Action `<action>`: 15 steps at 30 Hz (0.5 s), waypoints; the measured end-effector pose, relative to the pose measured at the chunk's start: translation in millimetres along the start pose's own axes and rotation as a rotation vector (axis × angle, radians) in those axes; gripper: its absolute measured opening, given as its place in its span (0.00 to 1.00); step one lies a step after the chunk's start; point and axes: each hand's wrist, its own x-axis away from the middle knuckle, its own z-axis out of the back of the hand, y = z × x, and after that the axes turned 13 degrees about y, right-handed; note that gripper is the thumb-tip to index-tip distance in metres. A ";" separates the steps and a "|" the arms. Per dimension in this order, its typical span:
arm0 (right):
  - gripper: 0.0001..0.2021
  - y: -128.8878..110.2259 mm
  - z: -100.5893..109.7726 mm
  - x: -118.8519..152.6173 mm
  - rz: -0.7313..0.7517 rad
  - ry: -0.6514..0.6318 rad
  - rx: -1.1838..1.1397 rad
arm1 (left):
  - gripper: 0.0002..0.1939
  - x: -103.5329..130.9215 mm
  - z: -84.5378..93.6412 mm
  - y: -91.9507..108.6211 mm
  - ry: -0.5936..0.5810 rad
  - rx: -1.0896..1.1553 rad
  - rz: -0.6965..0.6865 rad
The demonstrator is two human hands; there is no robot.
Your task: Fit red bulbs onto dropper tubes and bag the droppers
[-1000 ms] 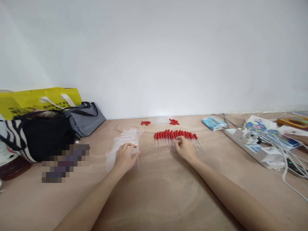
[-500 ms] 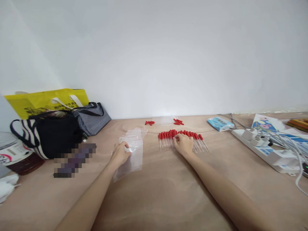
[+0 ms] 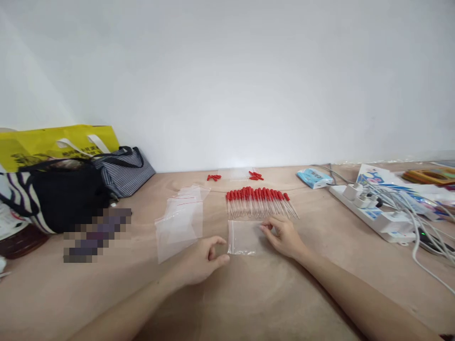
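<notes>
A clear zip-lock bag (image 3: 245, 237) lies sideways on the table between my hands, its zip strip on the left. My right hand (image 3: 283, 235) pinches its right edge between thumb and index finger. My left hand (image 3: 206, 259) is open just left of the zip end, thumb and index finger apart with nothing between them. Right behind the bag, a row of droppers (image 3: 254, 201) with red bulbs and clear tubes is laid side by side, bulbs toward the wall. More zip-lock bags (image 3: 183, 220) lie in an overlapping pile beyond my left hand.
Two small heaps of red bulbs (image 3: 213, 177) and clear tubes (image 3: 239, 176) lie near the wall. A blue tissue pack (image 3: 314, 178) and a power strip (image 3: 373, 215) with tangled cables sit right. Left are a black bag (image 3: 71, 196), a striped bag (image 3: 124, 173) and a yellow bag (image 3: 31, 147).
A zip-lock bag has come from the left pile to the front of the droppers. My left hand moved right and opened; my right hand left the droppers for the bag. The view shifted slightly.
</notes>
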 end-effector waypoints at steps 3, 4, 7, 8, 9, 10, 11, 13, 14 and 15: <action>0.11 -7.3 1.1 1.1 0.121 -0.133 -0.064 | 0.09 -12.1 7.6 -5.7 0.213 -0.141 -0.159; 0.13 -9.8 0.7 1.5 0.155 -0.172 -0.073 | 0.08 -17.2 6.5 -8.7 0.263 -0.144 -0.255; 0.18 -13.1 -0.2 3.3 0.200 -0.266 -0.077 | 0.09 -29.7 -4.0 -17.7 0.307 -0.103 -0.543; 0.19 -12.7 -0.3 4.0 0.198 -0.290 -0.078 | 0.10 -32.5 -8.3 -20.2 0.300 -0.080 -0.621; 0.20 -11.8 -0.3 4.7 0.191 -0.311 -0.080 | 0.10 -34.9 -12.3 -22.5 0.287 -0.050 -0.687; 0.21 -10.5 -0.3 5.4 0.181 -0.329 -0.084 | 0.11 -36.9 -15.8 -24.4 0.267 -0.014 -0.740; 0.21 -9.1 -0.4 6.0 0.170 -0.344 -0.090 | 0.11 -38.8 -18.7 -25.9 0.236 0.020 -0.780; 0.22 -6.0 -0.6 6.8 0.154 -0.369 -0.106 | 0.12 -42.1 -22.4 -27.6 0.168 0.066 -0.817; 0.22 -4.4 -0.5 7.0 0.148 -0.379 -0.117 | 0.12 -43.6 -23.2 -27.7 0.133 0.073 -0.813; 0.23 -2.6 -0.3 7.2 0.143 -0.389 -0.129 | 0.13 -45.0 -23.5 -27.3 0.096 0.069 -0.801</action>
